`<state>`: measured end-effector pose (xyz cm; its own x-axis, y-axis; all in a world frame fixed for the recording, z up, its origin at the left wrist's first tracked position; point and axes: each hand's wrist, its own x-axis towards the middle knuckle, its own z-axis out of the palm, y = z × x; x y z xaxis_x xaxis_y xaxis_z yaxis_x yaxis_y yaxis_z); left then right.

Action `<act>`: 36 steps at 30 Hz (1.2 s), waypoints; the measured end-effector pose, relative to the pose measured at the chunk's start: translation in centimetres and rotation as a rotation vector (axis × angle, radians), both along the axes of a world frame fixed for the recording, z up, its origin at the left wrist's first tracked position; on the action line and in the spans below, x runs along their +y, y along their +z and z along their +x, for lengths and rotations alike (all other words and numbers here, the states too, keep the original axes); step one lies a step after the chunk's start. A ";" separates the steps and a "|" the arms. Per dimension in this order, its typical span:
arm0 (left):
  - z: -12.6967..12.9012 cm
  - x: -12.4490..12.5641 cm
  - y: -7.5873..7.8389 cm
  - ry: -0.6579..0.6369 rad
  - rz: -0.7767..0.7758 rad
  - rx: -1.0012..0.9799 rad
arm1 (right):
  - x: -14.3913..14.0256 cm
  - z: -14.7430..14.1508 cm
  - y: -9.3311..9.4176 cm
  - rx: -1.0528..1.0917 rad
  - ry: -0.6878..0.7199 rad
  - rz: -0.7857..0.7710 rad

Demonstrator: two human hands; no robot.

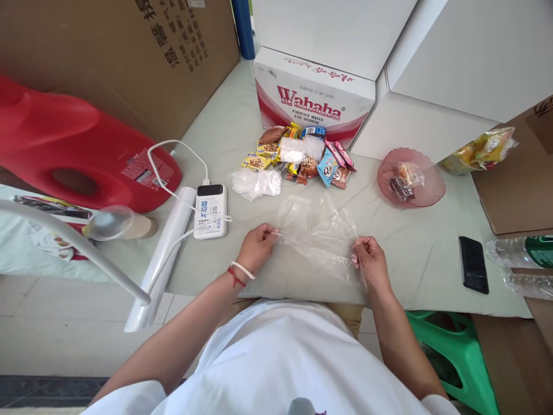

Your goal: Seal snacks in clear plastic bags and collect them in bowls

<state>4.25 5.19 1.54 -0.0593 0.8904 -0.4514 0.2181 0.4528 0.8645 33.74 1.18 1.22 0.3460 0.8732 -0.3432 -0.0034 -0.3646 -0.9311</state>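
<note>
A clear plastic bag (317, 233) is stretched between my two hands, just above the near part of the table. My left hand (258, 248) pinches its left edge, thumb against fingers. On the opposite edge, my right hand (370, 259) grips the film in the same way. Beyond the bag lies a pile of wrapped snacks (309, 164) in yellow, blue, pink and brown packets. Crumpled clear plastic (257, 183) rests at the pile's near left, and another whitish plastic bundle (298, 148) lies on top of it.
A white power bank (211, 213) with a cable and a white roll (166, 259) lie left, near a large red jug (86, 150). Rightward are a pink glass bowl (432, 193) holding snacks, a black phone (473, 265) and plastic bottles (514, 252). A Wahaha carton (313, 92) stands behind.
</note>
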 end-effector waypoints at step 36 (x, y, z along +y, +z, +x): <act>-1.8 -0.5 -0.1 -0.797 0.452 0.685 | 15.6 -4.2 4.4 -0.866 0.365 0.302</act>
<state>2.47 4.69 1.43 0.4848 0.8577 -0.1709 0.7921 -0.3478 0.5015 29.51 16.83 5.63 0.0642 0.9855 0.1569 0.7889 0.0461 -0.6128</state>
